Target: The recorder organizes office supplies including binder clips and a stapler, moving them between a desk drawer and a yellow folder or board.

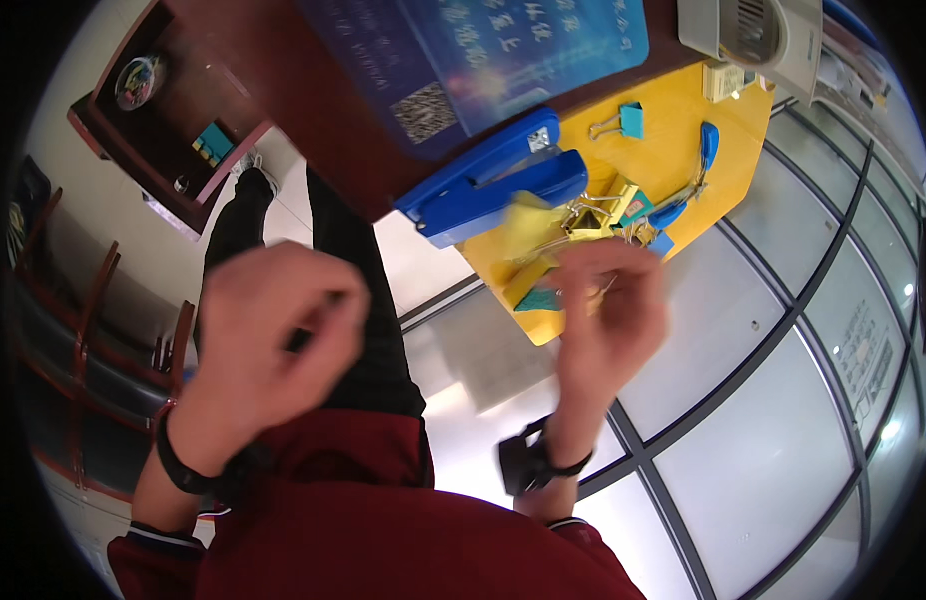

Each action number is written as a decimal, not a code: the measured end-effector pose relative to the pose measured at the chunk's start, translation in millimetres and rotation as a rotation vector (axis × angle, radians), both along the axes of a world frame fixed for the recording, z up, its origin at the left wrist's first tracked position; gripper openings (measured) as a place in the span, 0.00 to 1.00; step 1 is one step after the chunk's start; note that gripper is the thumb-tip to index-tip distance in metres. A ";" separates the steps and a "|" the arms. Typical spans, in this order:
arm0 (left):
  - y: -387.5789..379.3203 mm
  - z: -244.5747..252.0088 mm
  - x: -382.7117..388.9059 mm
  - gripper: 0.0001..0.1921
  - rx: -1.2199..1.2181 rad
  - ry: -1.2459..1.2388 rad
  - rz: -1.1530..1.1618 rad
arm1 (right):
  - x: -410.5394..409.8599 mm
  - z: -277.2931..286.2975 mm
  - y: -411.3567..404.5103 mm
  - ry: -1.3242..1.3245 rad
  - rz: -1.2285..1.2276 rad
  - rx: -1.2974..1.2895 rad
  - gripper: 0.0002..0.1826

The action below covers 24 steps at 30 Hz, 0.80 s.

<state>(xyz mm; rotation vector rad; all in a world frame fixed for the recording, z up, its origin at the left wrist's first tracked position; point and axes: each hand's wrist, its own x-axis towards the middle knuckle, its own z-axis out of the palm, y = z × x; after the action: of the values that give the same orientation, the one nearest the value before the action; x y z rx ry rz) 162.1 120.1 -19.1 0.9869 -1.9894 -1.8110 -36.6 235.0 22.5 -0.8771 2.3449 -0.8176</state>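
Note:
My left hand (283, 330) is raised over my black trousers, its fingers curled and blurred; a dark gap shows between thumb and fingers, and no held thing can be made out. My right hand (613, 315), also curled and blurred, is in front of a pile of yellow binder clips (586, 223) on a yellow board (733, 150). Thin wire shows by its fingertips, but whether it is held is unclear. A blurred yellow object (534, 217) is beside the pile. Behind that lies a large blue stapler (500, 187). One teal binder clip (631, 120) lies apart, farther back.
A blue-handled tool (707, 146) lies near the board's right edge. A blue printed mat (508, 60) covers part of the dark table. At left, a drawer-like tray (207, 82) holds a bowl (140, 81) and teal clips (213, 144). Chairs (95, 375) and a framed glass partition (748, 420) flank me.

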 end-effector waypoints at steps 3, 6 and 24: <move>27.7 5.3 -45.7 0.08 0.004 -0.054 -0.298 | -63.2 -7.1 15.4 0.126 -0.184 0.007 0.05; 57.2 4.0 -79.7 0.13 -0.125 -0.138 -0.572 | -85.7 -5.1 6.7 0.044 -0.267 -0.157 0.04; 83.8 -5.1 -127.4 0.18 0.018 -0.431 -0.499 | -67.7 -23.0 14.2 0.171 0.180 0.189 0.19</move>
<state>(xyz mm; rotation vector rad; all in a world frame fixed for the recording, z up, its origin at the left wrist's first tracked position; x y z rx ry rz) 34.7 203.9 -24.1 1.0193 -2.6817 -1.9819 -104.3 249.1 -0.5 -1.0929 2.3972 -0.4557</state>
